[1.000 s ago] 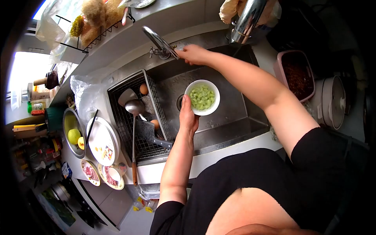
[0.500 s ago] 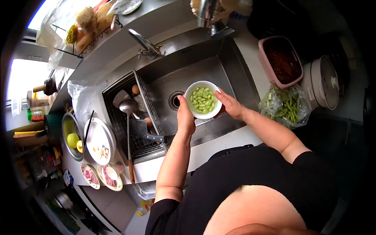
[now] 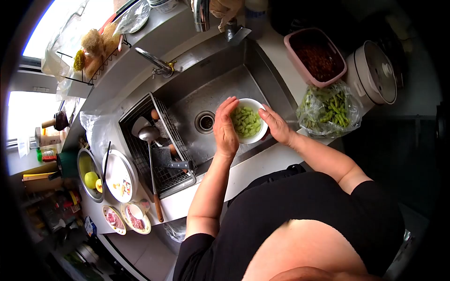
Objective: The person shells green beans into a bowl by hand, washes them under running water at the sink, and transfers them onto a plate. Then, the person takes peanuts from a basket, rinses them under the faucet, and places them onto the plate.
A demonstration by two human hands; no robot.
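Observation:
A white bowl (image 3: 253, 139) of shelled green beans (image 3: 246, 121) is held above the front part of the sink (image 3: 220, 91). The beans look wet, with what seems to be water around them. My right hand (image 3: 277, 124) grips the bowl's right side, thumb at the rim and the other fingers mostly hidden underneath. At the bowl's left side is my left hand (image 3: 226, 130), its fingers stretched out together and cupped along the rim, partly covering it. Whether the left palm presses on the bowl I cannot tell.
Left in the sink sits a wire rack (image 3: 157, 185) with a ladle (image 3: 149, 135), a cleaver (image 3: 165, 158) and eggs. Plates of meat (image 3: 114, 219) lie on the left counter. To the right are a bag of green pods (image 3: 333, 111), a pink tub (image 3: 287, 44) and a lidded pot (image 3: 370, 77).
My left hand has shifted from holding the bowl's side to lying stretched along its rim. The bowl has moved slightly right relative to the drain. The camera view has turned a little.

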